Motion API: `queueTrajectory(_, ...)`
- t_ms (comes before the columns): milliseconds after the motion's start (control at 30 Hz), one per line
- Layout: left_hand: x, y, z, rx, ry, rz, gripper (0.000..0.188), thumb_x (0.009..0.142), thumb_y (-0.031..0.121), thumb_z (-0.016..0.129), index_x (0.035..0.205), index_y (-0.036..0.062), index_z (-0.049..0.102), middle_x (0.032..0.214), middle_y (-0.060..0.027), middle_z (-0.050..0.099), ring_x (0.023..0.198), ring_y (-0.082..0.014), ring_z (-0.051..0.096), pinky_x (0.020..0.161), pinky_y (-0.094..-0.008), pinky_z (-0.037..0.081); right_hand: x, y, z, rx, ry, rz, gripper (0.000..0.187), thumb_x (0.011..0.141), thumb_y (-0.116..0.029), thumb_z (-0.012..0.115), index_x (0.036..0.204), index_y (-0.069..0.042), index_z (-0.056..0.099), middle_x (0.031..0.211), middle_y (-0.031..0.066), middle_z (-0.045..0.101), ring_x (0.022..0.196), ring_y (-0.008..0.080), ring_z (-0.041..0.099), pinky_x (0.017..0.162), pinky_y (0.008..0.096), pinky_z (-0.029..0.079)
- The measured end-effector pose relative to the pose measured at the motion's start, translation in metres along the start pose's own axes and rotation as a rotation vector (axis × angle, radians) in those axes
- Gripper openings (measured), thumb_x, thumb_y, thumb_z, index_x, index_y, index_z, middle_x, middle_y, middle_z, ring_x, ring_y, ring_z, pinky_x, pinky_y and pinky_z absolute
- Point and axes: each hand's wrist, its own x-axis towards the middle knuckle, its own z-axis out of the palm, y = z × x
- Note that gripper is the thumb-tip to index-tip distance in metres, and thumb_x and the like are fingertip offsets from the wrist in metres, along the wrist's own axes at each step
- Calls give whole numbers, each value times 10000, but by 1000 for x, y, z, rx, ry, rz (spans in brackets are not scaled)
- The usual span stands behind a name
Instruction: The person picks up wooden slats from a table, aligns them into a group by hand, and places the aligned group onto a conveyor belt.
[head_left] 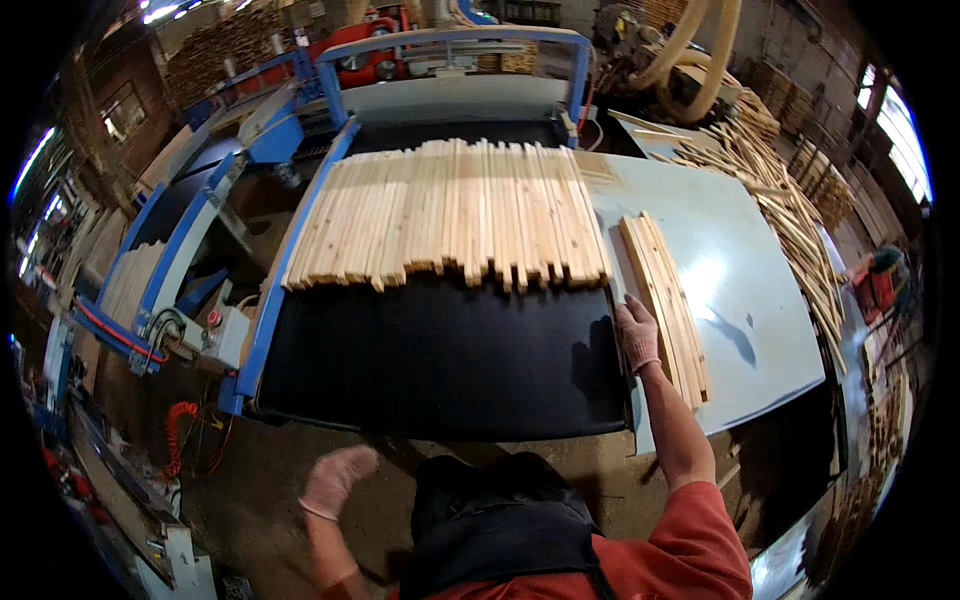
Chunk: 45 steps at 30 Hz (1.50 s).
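Observation:
My right hand (638,335), in a pale pinkish work glove, is at the right edge of the black conveyor belt (440,365). Its fingers look curled at the side rail, but what they grip, if anything, is hidden. Just right of it lies a small bundle of long wooden strips (665,305) on a grey-white side table (735,250). Farther up the belt, a wide row of wooden strips (450,215) lies side by side with uneven near ends. My left hand (340,482), gloved too and slightly blurred, hangs empty below the belt's near left corner, fingers loosely extended.
A blue machine frame (455,38) spans the belt's far end. To the left stand a grey control box (225,335) and a second blue-railed conveyor (165,255). Loose wooden sticks (790,225) pile up beyond the side table. A coiled orange hose (178,435) hangs at lower left.

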Motion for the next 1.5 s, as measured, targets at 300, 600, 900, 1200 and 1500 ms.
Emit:
queueTrajectory(300, -42, -266, 17, 582, 247, -852, 402, 1074, 269, 510, 1360, 52, 689, 1393, -170, 675, 1260, -384, 610, 992, -505, 532, 7, 13, 4, 44, -15, 16, 567, 1003, -146, 746, 1501, 63, 572, 1319, 123, 726, 1189, 190, 686, 1075, 313, 511)
queueTrajectory(600, -85, -318, 32, 372, 383, -1040, 485, 1104, 402, 500, 1445, 81, 626, 1315, -119, 668, 1077, -296, 606, 842, -487, 524, -1, -2, 24, -70, -27, -38, 536, 1000, -177, 723, 1468, 62, 614, 1259, 152, 753, 1179, 212, 697, 1062, 329, 517)
queueTrajectory(900, -13, -231, 90, 502, 370, -705, 648, 1072, 526, 500, 1464, 26, 629, 1506, -238, 617, 1411, -411, 555, 1143, -502, 454, -136, -47, 107, 239, -1016, 367, 442, 994, -127, 647, 1387, 75, 626, 1107, 74, 727, 1001, 161, 646, 925, 325, 507)
queueTrajectory(1200, -108, -329, 189, 377, 532, -921, 617, 1053, 540, 505, 1234, 2, 748, 1462, -245, 642, 1322, -395, 633, 1150, -519, 461, -211, 14, 154, -238, -1816, 601, 458, 1000, -164, 750, 1399, 39, 655, 1177, 90, 745, 995, 177, 689, 866, 330, 551)
queueTrajectory(1500, -224, -401, 303, 321, 656, -1124, 486, 1103, 383, 468, 1431, 85, 667, 1498, -166, 646, 1331, -382, 636, 1107, -520, 487, -210, 101, 153, -214, -2105, 235, 359, 1010, -173, 681, 1336, -24, 704, 1253, 154, 743, 1039, 286, 737, 871, 410, 603)
